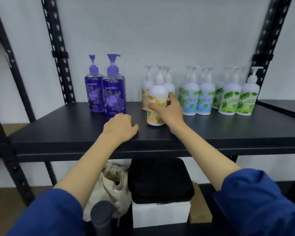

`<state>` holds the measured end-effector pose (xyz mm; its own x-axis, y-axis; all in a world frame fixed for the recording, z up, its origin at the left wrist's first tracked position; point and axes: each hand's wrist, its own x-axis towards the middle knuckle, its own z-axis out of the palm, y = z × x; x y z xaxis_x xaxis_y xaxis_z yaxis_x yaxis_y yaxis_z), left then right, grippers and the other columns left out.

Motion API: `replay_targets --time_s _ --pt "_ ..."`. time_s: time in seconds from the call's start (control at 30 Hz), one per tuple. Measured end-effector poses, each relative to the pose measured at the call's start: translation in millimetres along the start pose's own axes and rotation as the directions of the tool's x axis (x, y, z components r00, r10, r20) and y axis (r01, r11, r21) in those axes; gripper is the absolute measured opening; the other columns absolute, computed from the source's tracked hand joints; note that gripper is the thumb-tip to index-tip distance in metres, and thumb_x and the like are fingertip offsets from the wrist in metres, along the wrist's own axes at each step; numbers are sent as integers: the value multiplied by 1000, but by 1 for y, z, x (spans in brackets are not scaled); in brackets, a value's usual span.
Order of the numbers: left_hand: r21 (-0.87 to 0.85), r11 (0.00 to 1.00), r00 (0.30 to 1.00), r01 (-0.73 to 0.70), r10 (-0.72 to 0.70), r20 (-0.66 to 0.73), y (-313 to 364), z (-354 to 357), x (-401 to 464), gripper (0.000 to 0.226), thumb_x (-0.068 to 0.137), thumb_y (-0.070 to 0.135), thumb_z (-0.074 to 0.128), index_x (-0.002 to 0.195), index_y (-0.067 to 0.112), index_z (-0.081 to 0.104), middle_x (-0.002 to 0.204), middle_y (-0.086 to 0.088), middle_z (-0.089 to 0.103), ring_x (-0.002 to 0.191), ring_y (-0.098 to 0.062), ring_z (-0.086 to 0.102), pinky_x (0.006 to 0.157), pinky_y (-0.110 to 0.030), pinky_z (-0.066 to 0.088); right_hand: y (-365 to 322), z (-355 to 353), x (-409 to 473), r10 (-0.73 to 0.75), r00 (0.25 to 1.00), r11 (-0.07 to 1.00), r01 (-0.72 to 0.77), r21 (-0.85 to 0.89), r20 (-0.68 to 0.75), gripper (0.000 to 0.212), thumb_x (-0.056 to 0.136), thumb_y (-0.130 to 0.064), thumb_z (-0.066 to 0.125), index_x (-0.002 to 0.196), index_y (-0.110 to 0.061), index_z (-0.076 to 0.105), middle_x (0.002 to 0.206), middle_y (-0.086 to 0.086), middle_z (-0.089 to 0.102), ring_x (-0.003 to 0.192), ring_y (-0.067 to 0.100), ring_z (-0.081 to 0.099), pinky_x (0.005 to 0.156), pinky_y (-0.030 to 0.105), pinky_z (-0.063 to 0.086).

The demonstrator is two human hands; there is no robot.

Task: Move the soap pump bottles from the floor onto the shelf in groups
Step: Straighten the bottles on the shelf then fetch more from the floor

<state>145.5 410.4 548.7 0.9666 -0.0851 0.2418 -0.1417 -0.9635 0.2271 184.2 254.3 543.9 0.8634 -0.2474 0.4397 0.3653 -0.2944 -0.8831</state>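
Even, cool diffuse light; soft shadows; motion blur throughout (worst at edges); wide-angle bending of uprights (58,48).

Yellow-label pump bottle (157,103) upright on shelf (75,133) (front of group)

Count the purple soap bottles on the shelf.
2 clearly: left purple bottle further back, right purple bottle nearer, touching, on the shelf left. A third may hide behind.
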Motion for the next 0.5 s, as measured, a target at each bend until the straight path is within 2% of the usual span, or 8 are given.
replay_targets --time_s 0.1,0.17,0.27,0.37,0.5 --pt "-66 998 998 0 3 55 -6 5 3 43 96 40 43 123 10 58 129 -12 55 115 -33 51 93 -39 41 0 18 14 -1 1000 999 2 -39 24 48 71 -25 79 113 -17 57 107 1 65 98 17 61 87 35 50" --pt "-80 997 996 -3 10 86 -7 7 4 44 97 39 39 126 10 56 133 -12 52 120 -33 48 99 -41 36 1 26 23 -16 1000 998 18 -62 24 53 70 -25 79 116 -14 54 109 2 64 98 18 61 88 38 51" --pt "-64 998 995 -16 23 100 -7 7 4 46 99 38 35 132 10 51 139 -11 48 123 -33 45 104 -42 31 2 34 32 -39 999 994 42 -102 37 63 74 -23 77 125 -10 41 114 4 56 101 20 59 87 38 52" --pt "-46 999 995 -19 23 99 -7 7 4 47 99 39 33 134 11 49 140 -10 47 124 -33 44 105 -43 30 5 35 33 -77 996 985 82 -149 40 65 79 -23 74 128 -10 34 117 6 52 103 22 57 83 32 50" --pt "-35 999 995 -15 18 101 -6 9 6 48 99 39 32 136 12 47 140 -9 47 124 -32 44 107 -46 28 8 34 30 -196 981 949 190 -252 1 76 74 -30 78 131 -10 32 113 4 51 101 20 55 80 29 45"
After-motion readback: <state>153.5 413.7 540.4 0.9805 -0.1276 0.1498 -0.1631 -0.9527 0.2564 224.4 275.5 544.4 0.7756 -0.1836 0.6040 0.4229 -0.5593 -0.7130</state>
